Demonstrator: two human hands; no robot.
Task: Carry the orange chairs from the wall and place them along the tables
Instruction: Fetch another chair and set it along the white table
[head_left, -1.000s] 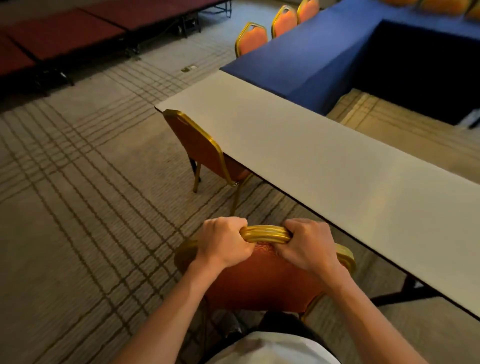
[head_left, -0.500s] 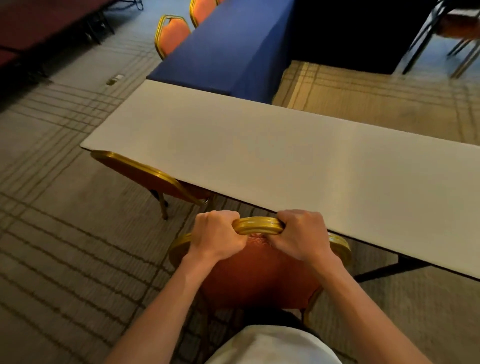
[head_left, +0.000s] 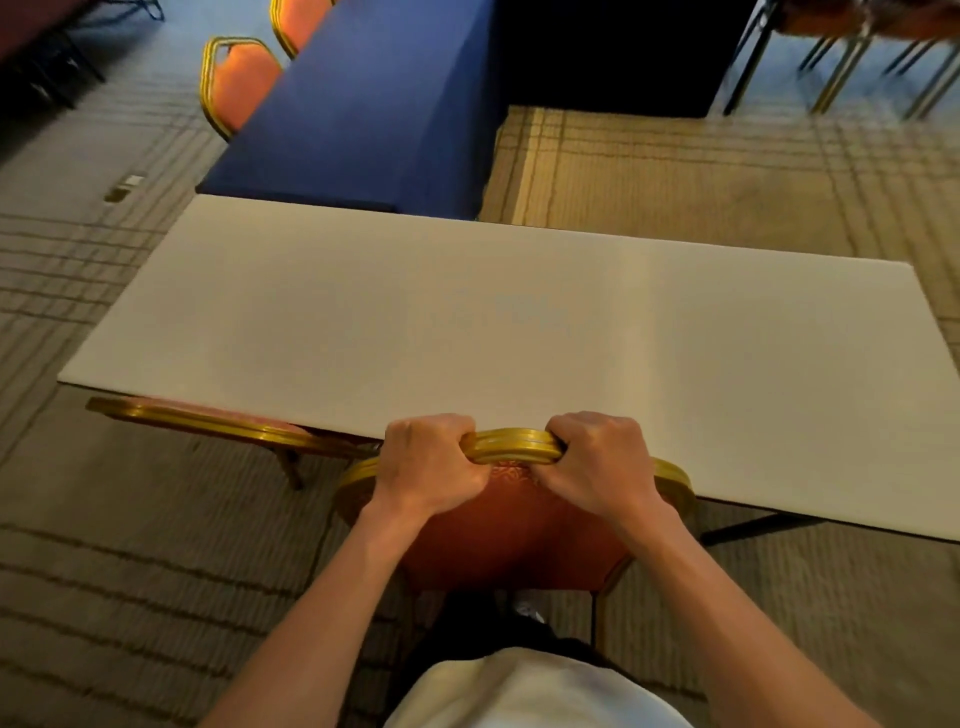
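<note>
An orange chair (head_left: 511, 535) with a gold frame stands right in front of me, its back against the near edge of the bare white table (head_left: 467, 322). My left hand (head_left: 426, 465) and my right hand (head_left: 605, 460) both grip the top rail of its back, fingers curled over the gold rim. A second orange chair (head_left: 218, 423) stands tucked under the same table edge just to the left, its back almost touching the one I hold.
A blue-covered table (head_left: 374, 109) runs away from the white table's far left end, with two orange chairs (head_left: 236, 83) along its left side. Chair legs (head_left: 841, 67) show at the far right. A floor outlet (head_left: 124, 187) sits in the patterned carpet.
My view has swung right to face the table squarely, and the chair in my hands has come closer to the table edge. Both hands keep the same grip.
</note>
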